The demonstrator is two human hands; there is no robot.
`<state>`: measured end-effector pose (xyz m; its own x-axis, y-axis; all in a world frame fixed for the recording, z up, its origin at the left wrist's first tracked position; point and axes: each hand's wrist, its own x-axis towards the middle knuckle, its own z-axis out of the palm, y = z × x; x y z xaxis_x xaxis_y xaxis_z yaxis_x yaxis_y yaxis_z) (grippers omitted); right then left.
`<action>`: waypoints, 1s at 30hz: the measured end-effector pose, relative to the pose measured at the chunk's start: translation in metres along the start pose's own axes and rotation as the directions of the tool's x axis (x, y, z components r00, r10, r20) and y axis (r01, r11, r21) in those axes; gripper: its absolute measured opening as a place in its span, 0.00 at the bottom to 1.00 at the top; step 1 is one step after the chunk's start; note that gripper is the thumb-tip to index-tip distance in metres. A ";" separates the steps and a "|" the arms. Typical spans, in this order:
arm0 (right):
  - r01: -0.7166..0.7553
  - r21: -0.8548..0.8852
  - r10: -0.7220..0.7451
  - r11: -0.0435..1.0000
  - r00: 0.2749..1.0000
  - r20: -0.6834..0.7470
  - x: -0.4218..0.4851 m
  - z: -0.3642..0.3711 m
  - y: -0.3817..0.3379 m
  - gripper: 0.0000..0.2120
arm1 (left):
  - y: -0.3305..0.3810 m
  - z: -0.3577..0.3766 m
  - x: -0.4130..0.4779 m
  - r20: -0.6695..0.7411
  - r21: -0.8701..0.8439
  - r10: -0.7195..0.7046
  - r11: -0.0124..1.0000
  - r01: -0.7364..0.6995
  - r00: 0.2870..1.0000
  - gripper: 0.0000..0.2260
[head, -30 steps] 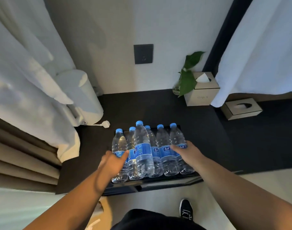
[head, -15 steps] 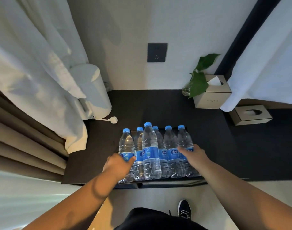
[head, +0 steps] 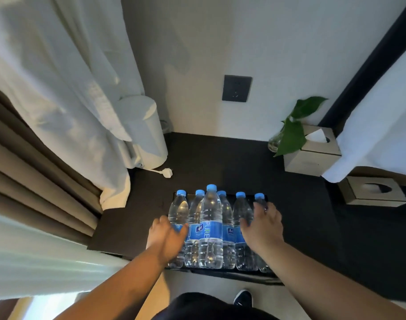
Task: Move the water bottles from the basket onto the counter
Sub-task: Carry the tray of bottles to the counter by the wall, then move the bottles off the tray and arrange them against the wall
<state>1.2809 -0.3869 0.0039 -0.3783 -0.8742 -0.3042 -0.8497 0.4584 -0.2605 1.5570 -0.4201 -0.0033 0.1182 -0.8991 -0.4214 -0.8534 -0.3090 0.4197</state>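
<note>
Here, six capped bottles [head: 210, 227] stand upright, packed in a dark basket [head: 222, 273] on the tabletop [head: 220, 162]. The left hand [head: 166, 239] wraps the leftmost bottle; the right hand [head: 262, 227], fingers spread, rests against the rightmost ones.

Six capped bottles [head: 210, 227] upright in dark basket [head: 248, 274] on black counter [head: 220, 158]. Left hand [head: 167, 237] against leftmost bottle, right hand [head: 263, 227] spread over rightmost two.
</note>
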 end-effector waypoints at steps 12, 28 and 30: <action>0.365 0.041 -0.367 0.930 0.918 0.148 0.051 -0.029 -0.057 0.22 | 0.036 -0.012 0.030 -0.046 0.011 -0.085 0.996 0.085 0.995 0.23; -0.022 0.109 -0.019 0.994 0.934 0.357 0.085 -0.025 -0.126 0.27 | 0.053 -0.041 0.111 0.151 0.067 -0.017 0.998 0.007 0.988 0.22; -0.030 0.112 -0.011 0.993 0.938 0.346 0.087 -0.028 -0.129 0.24 | 0.051 -0.047 0.117 0.159 0.073 0.024 0.997 -0.036 0.987 0.22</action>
<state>1.3479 -0.5263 0.0368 -0.2188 -0.7695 -0.6000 -0.7917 0.4994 -0.3519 1.5515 -0.5557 0.0068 0.0153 -0.8457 -0.5335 -0.8918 -0.2528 0.3752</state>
